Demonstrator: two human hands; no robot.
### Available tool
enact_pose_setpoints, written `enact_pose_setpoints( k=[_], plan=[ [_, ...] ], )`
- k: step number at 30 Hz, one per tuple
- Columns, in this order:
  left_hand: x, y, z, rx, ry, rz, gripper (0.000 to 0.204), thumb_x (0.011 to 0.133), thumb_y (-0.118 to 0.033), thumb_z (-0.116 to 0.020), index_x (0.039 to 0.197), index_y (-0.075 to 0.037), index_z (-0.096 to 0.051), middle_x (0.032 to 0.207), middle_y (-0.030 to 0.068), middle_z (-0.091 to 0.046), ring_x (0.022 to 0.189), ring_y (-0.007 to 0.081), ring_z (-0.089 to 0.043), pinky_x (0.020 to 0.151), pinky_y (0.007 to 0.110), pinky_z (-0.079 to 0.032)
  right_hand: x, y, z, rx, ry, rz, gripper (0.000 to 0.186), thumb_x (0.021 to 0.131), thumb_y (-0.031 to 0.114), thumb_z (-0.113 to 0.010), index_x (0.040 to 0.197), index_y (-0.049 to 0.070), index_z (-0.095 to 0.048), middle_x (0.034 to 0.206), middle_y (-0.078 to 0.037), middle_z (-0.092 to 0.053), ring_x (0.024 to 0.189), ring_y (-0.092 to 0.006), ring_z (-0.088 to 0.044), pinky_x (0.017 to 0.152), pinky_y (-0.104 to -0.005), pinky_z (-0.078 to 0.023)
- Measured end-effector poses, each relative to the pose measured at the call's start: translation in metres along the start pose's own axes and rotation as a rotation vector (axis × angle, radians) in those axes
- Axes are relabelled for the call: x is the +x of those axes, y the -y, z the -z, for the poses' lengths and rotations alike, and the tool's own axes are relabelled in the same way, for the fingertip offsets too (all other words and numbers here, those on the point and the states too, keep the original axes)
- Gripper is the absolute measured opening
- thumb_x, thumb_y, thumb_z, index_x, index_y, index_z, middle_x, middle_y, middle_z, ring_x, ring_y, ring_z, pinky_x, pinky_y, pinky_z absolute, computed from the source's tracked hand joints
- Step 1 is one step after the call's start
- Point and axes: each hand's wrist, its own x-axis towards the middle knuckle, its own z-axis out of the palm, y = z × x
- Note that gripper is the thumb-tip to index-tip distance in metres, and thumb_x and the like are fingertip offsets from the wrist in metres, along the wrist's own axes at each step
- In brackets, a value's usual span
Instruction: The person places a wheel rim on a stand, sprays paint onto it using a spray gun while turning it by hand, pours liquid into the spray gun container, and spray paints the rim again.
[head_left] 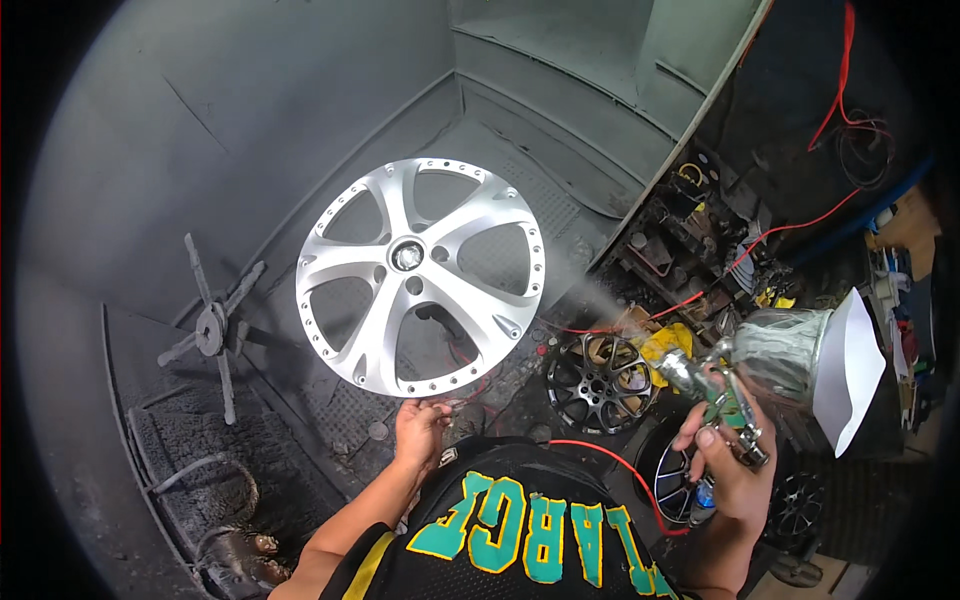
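A silver five-spoke wheel rim (pixel 470 222) faces up in front of me, with small holes around its outer edge. Just under its near edge is my left hand (pixel 420 438), fingers closed; what they grip is hidden. On the right, my right hand (pixel 738 478) is wrapped around a spray gun (pixel 690 378) whose nozzle points toward the wheel. Pale mist (pixel 606 300) fans out from the nozzle. A cloudy, film-covered cup (pixel 782 348) is attached to the gun, with a white paper sheet or cone (pixel 852 378) at its outer end.
Grey booth walls (pixel 260 90) rise behind. A four-armed stand (pixel 211 329) is at left. Dark wheels (pixel 592 402) lie on the floor at right, near a yellow cloth (pixel 668 345). A red hose (pixel 625 462) runs beside me. Cluttered tools (pixel 660 245) fill the right side.
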Motion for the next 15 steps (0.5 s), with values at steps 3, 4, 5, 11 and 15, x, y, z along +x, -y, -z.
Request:
enact_pose_setpoints(
  k=[3,4,5,11,15],
  plan=[
    [0.002,-0.012,0.011,-0.019,-0.046,-0.031,0.035,0.082,0.007,-0.051,0.114,-0.007,-0.054,0.101,0.0048,-0.062,0.081,0.0145,-0.059,0.07,0.03,-0.045,0.003,-0.007,0.007,-0.016,-0.042,0.045,0.061,0.088,0.012,-0.064,0.141,-0.009,-0.043,0.091,-0.011,-0.063,0.076,-0.0146,-0.065,0.05,-0.0189,-0.047],
    [0.003,-0.016,0.015,-0.022,-0.055,-0.055,0.035,0.082,0.007,-0.051,0.114,-0.007,-0.054,0.1,0.0047,-0.062,0.08,0.0144,-0.059,0.069,0.03,-0.045,0.004,-0.007,0.007,-0.036,-0.09,0.059,0.06,0.089,0.01,-0.063,0.142,-0.009,-0.043,0.091,-0.011,-0.063,0.076,-0.0144,-0.065,0.05,-0.0186,-0.047],
    [0.005,-0.019,0.02,0.002,-0.079,-0.073,0.035,0.081,0.008,-0.049,0.112,-0.006,-0.054,0.098,0.004,-0.061,0.078,0.0142,-0.057,0.068,0.03,-0.044,0.005,-0.009,0.008,-0.05,-0.09,0.064,0.058,0.09,0.009,-0.061,0.143,-0.008,-0.042,0.092,-0.011,-0.063,0.077,-0.0138,-0.064,0.05,-0.018,-0.046],
    [0.011,-0.054,0.058,0.046,-0.211,-0.12,0.039,0.077,0.011,-0.044,0.111,-0.005,-0.055,0.089,0.0015,-0.061,0.074,0.0113,-0.056,0.064,0.027,-0.044,-0.021,0.004,-0.015,0.034,0.009,0.014,0.064,0.085,0.014,-0.068,0.138,-0.013,-0.044,0.085,-0.012,-0.064,0.073,-0.0154,-0.064,0.05,-0.0196,-0.045],
    [0.022,-0.082,0.073,0.021,-0.304,-0.166,0.032,0.078,0.011,-0.044,0.103,-0.006,-0.056,0.086,0.0007,-0.059,0.072,0.012,-0.052,0.064,0.028,-0.041,-0.032,0.02,-0.028,0.14,0.134,-0.066,0.069,0.079,0.018,-0.074,0.133,-0.016,-0.047,0.083,-0.013,-0.066,0.073,-0.0173,-0.065,0.052,-0.0216,-0.046]
  ],
)
